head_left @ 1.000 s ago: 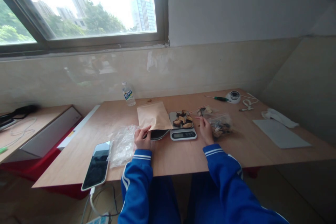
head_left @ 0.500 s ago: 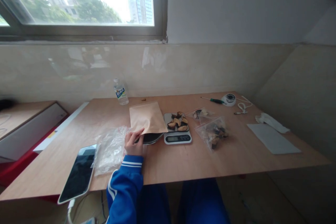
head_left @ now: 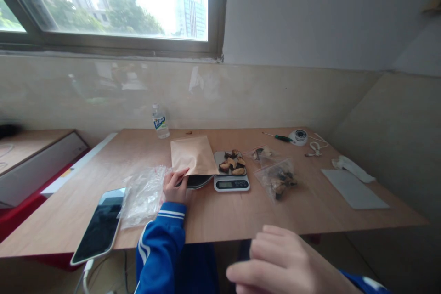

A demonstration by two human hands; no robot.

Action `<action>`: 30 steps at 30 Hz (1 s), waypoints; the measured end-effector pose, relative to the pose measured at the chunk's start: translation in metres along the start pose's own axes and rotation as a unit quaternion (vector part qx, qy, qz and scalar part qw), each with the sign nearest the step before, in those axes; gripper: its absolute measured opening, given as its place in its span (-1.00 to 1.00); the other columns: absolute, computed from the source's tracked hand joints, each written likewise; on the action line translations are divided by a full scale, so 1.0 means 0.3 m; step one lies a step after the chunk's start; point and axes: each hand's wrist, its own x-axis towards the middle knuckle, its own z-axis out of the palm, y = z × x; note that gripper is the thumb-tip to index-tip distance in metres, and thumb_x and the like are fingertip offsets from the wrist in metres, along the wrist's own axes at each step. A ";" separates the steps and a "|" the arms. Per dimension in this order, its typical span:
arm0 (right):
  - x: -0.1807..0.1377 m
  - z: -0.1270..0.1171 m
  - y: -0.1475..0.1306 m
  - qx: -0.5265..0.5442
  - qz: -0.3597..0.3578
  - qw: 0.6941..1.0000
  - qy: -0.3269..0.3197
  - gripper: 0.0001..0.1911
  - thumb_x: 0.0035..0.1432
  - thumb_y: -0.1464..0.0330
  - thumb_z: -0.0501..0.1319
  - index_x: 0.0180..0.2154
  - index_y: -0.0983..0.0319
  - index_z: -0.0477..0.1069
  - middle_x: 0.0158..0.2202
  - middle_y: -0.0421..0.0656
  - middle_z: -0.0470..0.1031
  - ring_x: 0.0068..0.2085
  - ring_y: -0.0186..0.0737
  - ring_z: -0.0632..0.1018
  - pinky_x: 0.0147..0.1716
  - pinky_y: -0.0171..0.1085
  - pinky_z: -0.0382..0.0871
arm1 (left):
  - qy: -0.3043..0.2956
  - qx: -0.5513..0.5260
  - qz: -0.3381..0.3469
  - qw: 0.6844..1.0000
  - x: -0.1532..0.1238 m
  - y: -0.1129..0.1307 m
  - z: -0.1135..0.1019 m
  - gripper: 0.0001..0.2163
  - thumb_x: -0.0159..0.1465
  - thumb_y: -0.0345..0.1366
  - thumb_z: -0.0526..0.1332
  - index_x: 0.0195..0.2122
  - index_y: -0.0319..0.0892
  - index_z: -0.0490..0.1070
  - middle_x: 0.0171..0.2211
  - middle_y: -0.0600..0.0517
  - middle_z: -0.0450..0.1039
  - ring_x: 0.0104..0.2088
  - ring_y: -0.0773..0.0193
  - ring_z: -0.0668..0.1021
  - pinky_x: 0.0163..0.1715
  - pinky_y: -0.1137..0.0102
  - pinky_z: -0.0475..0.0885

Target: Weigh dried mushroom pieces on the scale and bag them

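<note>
My left hand (head_left: 175, 185) rests on the wooden table (head_left: 241, 206) with its fingers curled on the near corner of a brown paper pouch (head_left: 193, 155). A dark flat object (head_left: 198, 180) lies under the pouch. My right hand (head_left: 285, 262) is raised close to the camera, below the table's front edge, fingers loosely bent, nothing seen in it. A small digital scale (head_left: 230, 175) holds several dark dried pieces. Two clear plastic bags of similar pieces (head_left: 277, 179) (head_left: 262, 152) lie to its right.
A crumpled clear bag (head_left: 144, 195) and a phone (head_left: 98, 225) lie at the left front. A water bottle (head_left: 160, 121) stands at the back. A screwdriver (head_left: 277, 137), tape roll (head_left: 299, 136), white cord, grey sheet (head_left: 353, 188) and a cloth lie at the right.
My right hand left the plastic bags, dropped out of view, and now appears raised near the camera. My left hand stays on the pouch. The view shifted slightly.
</note>
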 end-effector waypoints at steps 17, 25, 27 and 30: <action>0.443 0.564 0.292 -0.084 0.383 0.917 -0.070 -0.71 0.24 0.46 -0.02 -0.09 0.35 0.40 -0.24 0.12 0.55 -0.21 0.02 0.59 -0.28 -0.18 0.44 | 0.006 0.003 0.042 0.999 -0.009 -0.027 -0.002 -0.87 0.18 -0.28 0.22 -0.28 -0.07 0.54 -0.49 0.08 0.39 -0.42 0.33 0.43 -0.33 0.39 0.38; 0.464 0.580 0.327 -0.111 0.396 0.906 -0.098 -0.71 0.26 0.42 -0.01 -0.17 0.36 0.46 -0.22 0.13 0.55 -0.20 0.04 0.59 -0.28 -0.17 0.44 | 0.009 0.000 0.073 0.997 -0.001 -0.004 -0.006 -0.88 0.17 -0.32 0.23 -0.30 -0.08 0.54 -0.51 0.10 0.38 -0.46 0.35 0.43 -0.36 0.42 0.37; 0.433 0.574 0.310 -0.118 0.387 0.911 -0.073 -0.72 0.26 0.33 0.03 -0.20 0.33 0.46 -0.27 0.08 0.57 -0.25 0.01 0.60 -0.33 -0.22 0.43 | 0.010 0.007 0.063 0.998 -0.004 -0.009 -0.005 -0.88 0.17 -0.30 0.23 -0.29 -0.07 0.55 -0.51 0.09 0.39 -0.45 0.35 0.43 -0.35 0.41 0.37; 0.360 0.550 0.274 -0.105 0.368 0.924 -0.002 -0.73 0.22 0.23 0.10 -0.19 0.28 0.42 -0.29 -0.03 0.58 -0.30 -0.09 0.60 -0.42 -0.32 0.37 | 0.019 0.010 0.045 0.999 -0.007 -0.017 -0.004 -0.87 0.18 -0.28 0.22 -0.28 -0.06 0.55 -0.49 0.08 0.39 -0.42 0.33 0.44 -0.33 0.40 0.39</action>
